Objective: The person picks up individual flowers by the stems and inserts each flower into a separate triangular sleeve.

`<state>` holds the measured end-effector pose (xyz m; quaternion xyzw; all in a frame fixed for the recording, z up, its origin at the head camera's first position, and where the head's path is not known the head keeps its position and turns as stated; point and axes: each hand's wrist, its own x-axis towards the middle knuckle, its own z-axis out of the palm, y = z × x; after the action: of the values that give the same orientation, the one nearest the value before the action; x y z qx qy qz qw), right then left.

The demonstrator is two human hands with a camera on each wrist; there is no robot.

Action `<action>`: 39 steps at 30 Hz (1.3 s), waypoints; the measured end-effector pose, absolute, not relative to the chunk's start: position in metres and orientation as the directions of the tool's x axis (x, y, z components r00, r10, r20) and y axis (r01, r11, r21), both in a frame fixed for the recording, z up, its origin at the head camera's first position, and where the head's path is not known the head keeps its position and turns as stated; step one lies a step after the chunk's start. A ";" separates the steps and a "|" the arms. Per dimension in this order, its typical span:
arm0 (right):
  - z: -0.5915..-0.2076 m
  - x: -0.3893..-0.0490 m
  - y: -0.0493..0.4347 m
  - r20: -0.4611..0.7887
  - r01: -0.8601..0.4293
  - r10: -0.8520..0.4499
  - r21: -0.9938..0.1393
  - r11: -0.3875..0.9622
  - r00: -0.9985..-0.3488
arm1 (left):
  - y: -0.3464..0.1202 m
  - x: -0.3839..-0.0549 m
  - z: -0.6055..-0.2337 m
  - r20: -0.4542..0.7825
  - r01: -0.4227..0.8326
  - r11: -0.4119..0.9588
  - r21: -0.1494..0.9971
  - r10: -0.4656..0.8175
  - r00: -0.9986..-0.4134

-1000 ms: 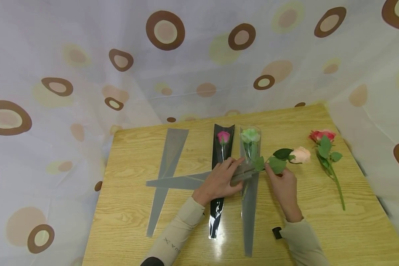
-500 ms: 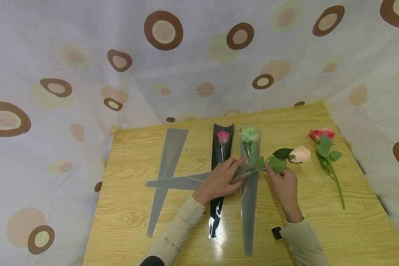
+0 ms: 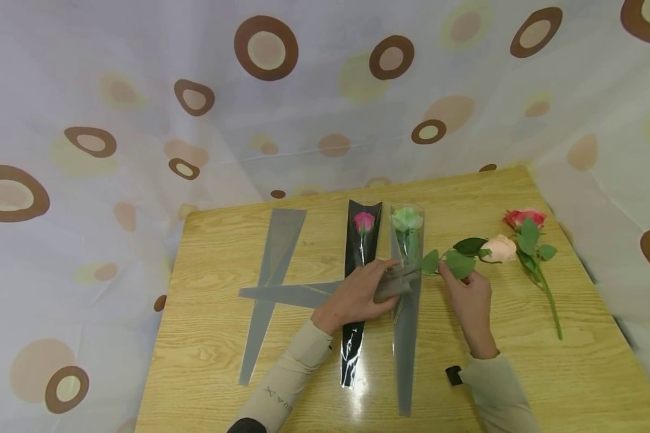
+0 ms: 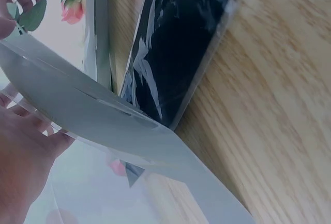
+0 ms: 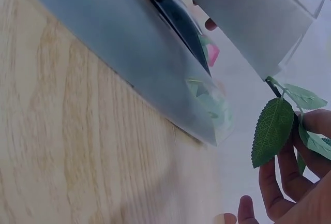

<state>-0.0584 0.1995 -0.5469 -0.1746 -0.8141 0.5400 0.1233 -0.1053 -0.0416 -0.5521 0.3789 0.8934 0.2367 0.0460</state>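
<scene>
My left hand (image 3: 357, 296) grips a long grey translucent flower sleeve (image 3: 292, 296), which lies crosswise over the table. In the left wrist view the mouth of this sleeve (image 4: 88, 100) bulges apart near the thumb. With the right hand (image 3: 470, 304) I pinch the leafy stem of a peach rose (image 3: 501, 248), its bloom pointing right. The right wrist view has the rose's leaves (image 5: 274, 131) just outside the sleeve's mouth (image 5: 258, 27), and the stem meets the sleeve edge there. How much stem lies inside is hidden.
Beneath the hands lie a magenta rose (image 3: 364, 222) in a black sleeve (image 3: 353, 352) and a pale green rose (image 3: 407, 220) in a grey-backed sleeve (image 3: 406, 361). Another grey sleeve (image 3: 283, 240) lies left. A red rose (image 3: 525, 221) rests right on the wooden table (image 3: 206, 337).
My right hand and the peach rose have shifted a little to the right, away from the left hand. The left hand has stayed nearly in place with its sleeve.
</scene>
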 end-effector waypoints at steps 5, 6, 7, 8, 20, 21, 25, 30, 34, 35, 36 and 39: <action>-0.550 -0.058 0.202 0.017 0.151 0.411 -0.916 0.372 -0.911 | -0.044 -0.105 -0.549 0.070 0.601 0.578 0.552 0.686 -0.724; -0.550 -0.057 0.203 0.018 0.150 0.411 -0.915 0.374 -0.912 | -0.045 -0.105 -0.549 0.061 0.589 0.575 0.568 0.684 -0.727; -0.551 -0.057 0.203 0.015 0.152 0.411 -0.915 0.373 -0.912 | -0.045 -0.105 -0.549 0.055 0.578 0.572 0.582 0.681 -0.730; -0.551 -0.056 0.203 0.014 0.156 0.413 -0.913 0.376 -0.910 | -0.046 -0.106 -0.549 0.054 0.572 0.566 0.594 0.681 -0.730; -0.552 -0.055 0.206 -0.008 0.186 0.427 -0.908 0.376 -0.904 | -0.048 -0.106 -0.551 0.109 0.597 0.517 0.613 0.693 -0.712; -0.552 -0.054 0.206 -0.012 0.187 0.423 -0.908 0.374 -0.906 | -0.048 -0.107 -0.551 0.114 0.601 0.513 0.613 0.695 -0.710; -0.549 -0.053 0.207 -0.028 0.187 0.407 -0.915 0.356 -0.913 | -0.047 -0.107 -0.551 0.119 0.603 0.504 0.619 0.699 -0.706; -0.546 -0.053 0.203 -0.031 0.155 0.400 -0.947 0.282 -0.916 | -0.047 -0.106 -0.553 0.118 0.601 0.503 0.621 0.698 -0.706; -0.544 -0.053 0.198 -0.041 0.139 0.389 -0.964 0.227 -0.920 | -0.046 -0.106 -0.555 0.117 0.596 0.508 0.622 0.692 -0.712; -0.544 -0.053 0.197 -0.048 0.140 0.383 -0.966 0.215 -0.922 | -0.046 -0.106 -0.555 0.118 0.596 0.508 0.622 0.691 -0.713; -0.544 -0.053 0.196 -0.053 0.142 0.376 -0.967 0.211 -0.925 | -0.046 -0.107 -0.555 0.119 0.594 0.508 0.624 0.690 -0.714; -0.545 -0.053 0.193 -0.074 0.148 0.356 -0.971 0.185 -0.931 | -0.046 -0.107 -0.556 0.121 0.590 0.507 0.629 0.685 -0.718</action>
<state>-0.0535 0.1926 -0.5449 -0.1649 -0.7652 0.6166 0.0844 -0.1068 -0.0463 -0.5558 0.3685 0.8650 0.3328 0.0720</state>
